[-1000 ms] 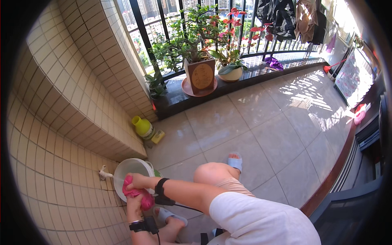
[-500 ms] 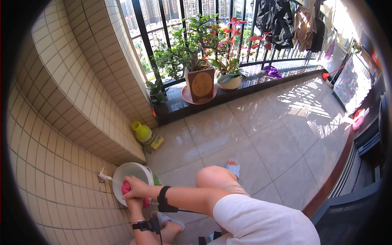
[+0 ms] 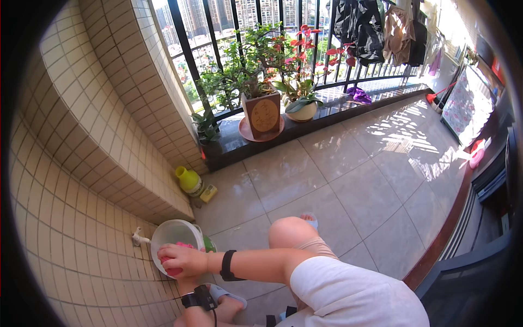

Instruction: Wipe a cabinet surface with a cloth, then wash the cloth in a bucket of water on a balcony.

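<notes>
Tiled balcony floor (image 3: 305,180), sunlit | right hand (image 3: 182,260) closed on pink cloth (image 3: 173,270) over white basin (image 3: 170,235) by the wall tap (image 3: 137,237) | left hand (image 3: 188,283) mostly hidden beneath, grip unclear | risk: water slopping out, floor turning slippery | yellow bottle (image 3: 188,180) and small yellow packet (image 3: 208,193) beyond, labels unreadable

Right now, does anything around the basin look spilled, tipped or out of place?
Nothing stands out. The white basin sits upright by the tiled wall, with the right hand on a pink item at its rim. The yellow jug stands upright; no spill shows.
</notes>
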{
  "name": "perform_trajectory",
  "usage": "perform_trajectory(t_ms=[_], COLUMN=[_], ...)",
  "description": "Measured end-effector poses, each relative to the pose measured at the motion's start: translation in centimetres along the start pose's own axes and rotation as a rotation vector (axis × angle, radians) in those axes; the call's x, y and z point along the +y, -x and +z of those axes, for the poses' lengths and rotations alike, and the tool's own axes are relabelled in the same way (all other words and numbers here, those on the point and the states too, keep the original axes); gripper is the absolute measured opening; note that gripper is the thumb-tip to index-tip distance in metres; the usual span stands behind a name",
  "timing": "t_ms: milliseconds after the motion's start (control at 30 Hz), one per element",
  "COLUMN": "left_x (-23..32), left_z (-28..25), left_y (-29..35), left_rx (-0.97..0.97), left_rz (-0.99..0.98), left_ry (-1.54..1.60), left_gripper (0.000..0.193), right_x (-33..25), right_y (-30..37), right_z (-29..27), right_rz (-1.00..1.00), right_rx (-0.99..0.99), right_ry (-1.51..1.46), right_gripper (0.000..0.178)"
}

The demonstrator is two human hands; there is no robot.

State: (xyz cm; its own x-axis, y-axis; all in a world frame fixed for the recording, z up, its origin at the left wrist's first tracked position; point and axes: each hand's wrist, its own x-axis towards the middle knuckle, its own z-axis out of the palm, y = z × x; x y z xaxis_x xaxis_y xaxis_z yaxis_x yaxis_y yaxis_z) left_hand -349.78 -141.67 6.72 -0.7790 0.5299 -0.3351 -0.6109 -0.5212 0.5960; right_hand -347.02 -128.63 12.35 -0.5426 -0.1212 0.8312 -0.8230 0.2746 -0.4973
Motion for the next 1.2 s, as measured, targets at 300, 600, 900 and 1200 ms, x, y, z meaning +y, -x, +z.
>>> perform_trajectory(t_ms=[300, 600, 900, 1200], left_x=[3.6, 6.1, 5.0, 2.2], left_z=[6.0, 3.8, 2.9, 6.9], left_y=[-0.1, -1.4, -0.3, 1.9], left_rx=[0.225, 0.694, 0.354, 0.218], left_rz=[0.480, 1.058, 0.974, 1.199], left_ry=[-0.087, -1.458, -1.958, -1.849], left_gripper=[0.032, 0.016, 0.016, 0.021], right_x=[0.1, 5.3, 7.6, 4.4], right_y=[-0.4, -0.3, 3.8, 2.7], right_z=[2.5, 6.1, 6.6, 1.8], right_rz=[0.497, 1.420, 1.173, 1.392], right_rx=[0.619, 0.604, -0.166, 0.155], right_ry=[-0.142, -1.351, -1.384, -1.759], right_gripper=[0.035, 0.022, 0.045, 0.028])
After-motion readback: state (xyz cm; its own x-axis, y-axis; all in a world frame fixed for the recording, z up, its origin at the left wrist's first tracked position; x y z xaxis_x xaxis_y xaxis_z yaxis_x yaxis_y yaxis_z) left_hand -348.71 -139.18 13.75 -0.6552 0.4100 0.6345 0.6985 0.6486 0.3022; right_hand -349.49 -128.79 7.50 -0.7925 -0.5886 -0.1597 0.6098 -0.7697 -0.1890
